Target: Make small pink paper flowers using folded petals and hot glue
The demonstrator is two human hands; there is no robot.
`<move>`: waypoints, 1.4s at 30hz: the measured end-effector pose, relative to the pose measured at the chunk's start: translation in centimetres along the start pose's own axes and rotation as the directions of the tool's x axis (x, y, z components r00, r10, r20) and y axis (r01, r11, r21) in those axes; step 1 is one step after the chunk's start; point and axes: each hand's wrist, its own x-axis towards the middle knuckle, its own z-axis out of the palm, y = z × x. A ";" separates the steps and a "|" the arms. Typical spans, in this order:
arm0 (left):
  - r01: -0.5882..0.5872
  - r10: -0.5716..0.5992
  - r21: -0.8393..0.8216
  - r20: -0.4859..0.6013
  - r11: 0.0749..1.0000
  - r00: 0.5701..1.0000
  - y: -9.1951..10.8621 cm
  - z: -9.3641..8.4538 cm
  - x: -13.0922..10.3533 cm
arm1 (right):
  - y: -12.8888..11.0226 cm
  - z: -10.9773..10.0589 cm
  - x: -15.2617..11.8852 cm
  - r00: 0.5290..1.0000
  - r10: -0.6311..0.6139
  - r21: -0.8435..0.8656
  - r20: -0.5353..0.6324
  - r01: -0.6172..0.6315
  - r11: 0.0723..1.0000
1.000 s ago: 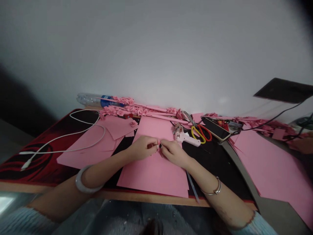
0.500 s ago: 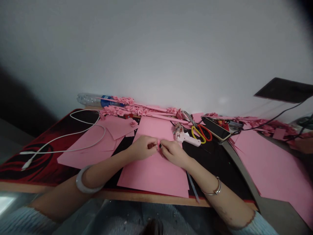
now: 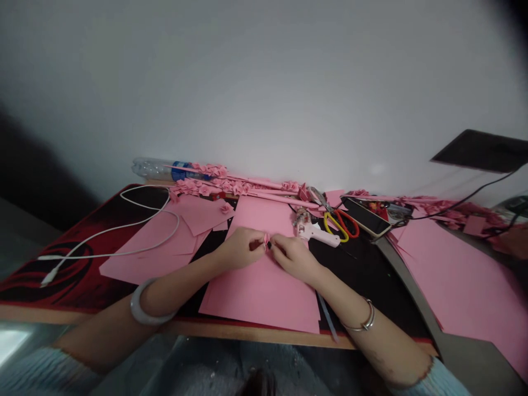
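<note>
Between my fingertips is a small folded piece of pink paper, mostly covered by the fingers. My left hand pinches it from the left, thumb and fingers closed. From the other side my right hand pinches the same piece, its fingers curled. Both hands are over a stack of pink paper sheets. A white hot glue gun lies just beyond my right hand. Scissors with yellow and red handles rest beside the glue gun.
Pink paper flowers on stems lie along the wall with a plastic bottle. A white cable crosses paper at left. A phone and more pink sheets lie right. A glue stick is near the front edge.
The whole view has shifted very slightly. Both hands keep their pinch on the small pink paper, with hardly any visible movement.
</note>
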 end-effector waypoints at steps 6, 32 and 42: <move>0.001 -0.001 0.022 -0.023 1.000 1.000 -0.1 -0.1 0.0 | -0.1 0.0 -0.1 0.996 0.081 -0.029 -0.036 -0.082 0.996; 0.171 -0.144 -0.301 0.111 0.938 0.983 0.6 -0.1 0.0 | -0.1 -0.2 0.0 0.992 0.095 0.523 0.087 -0.127 0.843; 0.240 -0.181 -0.451 0.170 0.860 0.969 0.8 -0.1 0.3 | 0.3 0.1 0.2 0.983 0.090 0.838 0.158 -0.181 0.515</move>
